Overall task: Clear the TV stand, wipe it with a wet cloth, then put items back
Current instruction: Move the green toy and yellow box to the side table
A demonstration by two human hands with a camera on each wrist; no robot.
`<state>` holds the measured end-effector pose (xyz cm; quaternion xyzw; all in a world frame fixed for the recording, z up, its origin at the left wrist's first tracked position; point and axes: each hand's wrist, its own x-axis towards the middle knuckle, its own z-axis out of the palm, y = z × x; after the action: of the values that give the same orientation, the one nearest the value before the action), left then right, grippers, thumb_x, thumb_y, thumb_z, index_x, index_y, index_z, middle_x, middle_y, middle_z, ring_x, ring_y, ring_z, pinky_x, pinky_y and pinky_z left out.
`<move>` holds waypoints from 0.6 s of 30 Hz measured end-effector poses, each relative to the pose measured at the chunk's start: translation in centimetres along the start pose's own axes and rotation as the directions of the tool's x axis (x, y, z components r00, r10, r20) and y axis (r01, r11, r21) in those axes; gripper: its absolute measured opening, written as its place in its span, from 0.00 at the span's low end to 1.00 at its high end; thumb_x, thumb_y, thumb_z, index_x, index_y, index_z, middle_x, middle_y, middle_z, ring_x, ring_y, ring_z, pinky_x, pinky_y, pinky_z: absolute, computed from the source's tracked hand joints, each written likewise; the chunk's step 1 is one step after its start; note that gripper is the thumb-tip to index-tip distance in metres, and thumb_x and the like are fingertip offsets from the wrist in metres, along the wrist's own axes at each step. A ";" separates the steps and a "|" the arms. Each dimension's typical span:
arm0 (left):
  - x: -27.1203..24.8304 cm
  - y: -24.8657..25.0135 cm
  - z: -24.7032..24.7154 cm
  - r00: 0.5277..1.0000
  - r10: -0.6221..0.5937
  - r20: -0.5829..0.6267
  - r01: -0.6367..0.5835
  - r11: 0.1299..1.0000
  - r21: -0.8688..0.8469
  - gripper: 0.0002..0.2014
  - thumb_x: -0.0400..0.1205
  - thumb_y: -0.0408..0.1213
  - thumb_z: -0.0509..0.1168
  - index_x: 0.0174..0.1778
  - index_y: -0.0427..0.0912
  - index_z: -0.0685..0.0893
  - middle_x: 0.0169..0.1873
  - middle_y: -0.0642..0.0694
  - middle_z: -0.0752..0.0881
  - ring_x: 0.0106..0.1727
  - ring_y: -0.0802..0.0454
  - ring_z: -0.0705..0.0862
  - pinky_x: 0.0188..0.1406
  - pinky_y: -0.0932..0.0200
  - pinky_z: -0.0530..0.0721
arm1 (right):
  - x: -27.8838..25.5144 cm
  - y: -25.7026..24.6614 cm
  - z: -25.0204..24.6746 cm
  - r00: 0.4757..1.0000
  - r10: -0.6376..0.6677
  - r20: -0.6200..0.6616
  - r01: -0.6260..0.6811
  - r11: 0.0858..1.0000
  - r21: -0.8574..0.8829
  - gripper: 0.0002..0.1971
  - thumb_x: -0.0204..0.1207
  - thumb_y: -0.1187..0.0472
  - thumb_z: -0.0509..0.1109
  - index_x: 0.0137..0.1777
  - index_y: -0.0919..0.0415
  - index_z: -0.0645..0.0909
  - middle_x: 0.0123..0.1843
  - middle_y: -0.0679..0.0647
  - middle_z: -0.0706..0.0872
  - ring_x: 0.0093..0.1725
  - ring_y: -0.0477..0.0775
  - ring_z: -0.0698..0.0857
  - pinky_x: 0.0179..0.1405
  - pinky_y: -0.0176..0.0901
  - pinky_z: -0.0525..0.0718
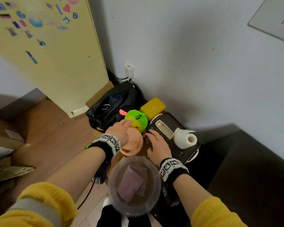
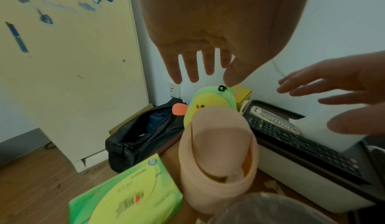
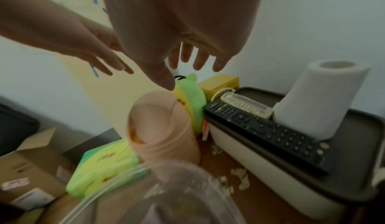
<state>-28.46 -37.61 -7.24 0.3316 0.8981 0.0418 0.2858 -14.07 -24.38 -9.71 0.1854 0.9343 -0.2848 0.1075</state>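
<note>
My left hand [image 1: 126, 126] reaches forward with straight, spread fingers, its fingertips at the green plush toy [image 1: 137, 118] and holding nothing. In the left wrist view the left hand [image 2: 204, 79] hovers just above the toy [image 2: 210, 100]. My right hand [image 1: 152, 134] is open over the near end of a black remote [image 1: 169, 143]; in the right wrist view its spread fingers [image 3: 198, 62] hang free above the toy. A peach bin [image 1: 133, 145] stands under my left palm. A clear bowl [image 1: 156, 190] holding a purple cloth [image 1: 131, 182] sits nearest me.
The remotes and a paper towel roll [image 1: 185, 138] rest on a dark-lidded white box [image 3: 358, 170]. A yellow box [image 1: 152, 107] stands by the wall, a black bag [image 1: 111, 105] on the floor. A green tissue pack [image 2: 129, 194] lies left; crumbs dot the brown stand top [image 3: 260, 191].
</note>
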 end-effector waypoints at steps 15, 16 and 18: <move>-11.7 -6.4 9.3 0.993 -0.008 0.115 0.011 1.000 -0.027 0.27 0.81 0.40 0.56 0.79 0.50 0.64 0.75 0.46 0.70 0.72 0.43 0.73 0.66 0.46 0.77 | -11.2 -3.7 12.0 0.930 0.256 0.263 -0.274 0.961 0.034 0.20 0.78 0.62 0.61 0.70 0.59 0.74 0.78 0.50 0.64 0.76 0.55 0.64 0.73 0.47 0.69; -12.1 -6.8 10.0 0.992 -0.007 0.130 0.012 0.999 -0.034 0.27 0.81 0.40 0.55 0.79 0.49 0.64 0.75 0.45 0.70 0.72 0.43 0.74 0.67 0.46 0.76 | -11.8 -3.6 12.8 0.914 0.286 0.287 -0.309 0.951 0.037 0.20 0.78 0.61 0.61 0.70 0.60 0.74 0.78 0.50 0.64 0.76 0.55 0.64 0.73 0.47 0.69; -12.8 -7.5 11.5 0.991 -0.008 0.137 0.014 0.999 -0.039 0.26 0.83 0.40 0.55 0.78 0.48 0.63 0.74 0.44 0.71 0.71 0.42 0.74 0.67 0.48 0.76 | -12.6 -3.5 14.1 0.887 0.322 0.331 -0.355 0.934 0.046 0.19 0.78 0.61 0.61 0.69 0.60 0.73 0.78 0.52 0.65 0.75 0.56 0.66 0.73 0.49 0.70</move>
<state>-18.66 -52.65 -12.57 0.3230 0.8773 0.0352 0.3533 -2.70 -38.71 -15.59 0.3026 0.8417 -0.3363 0.2947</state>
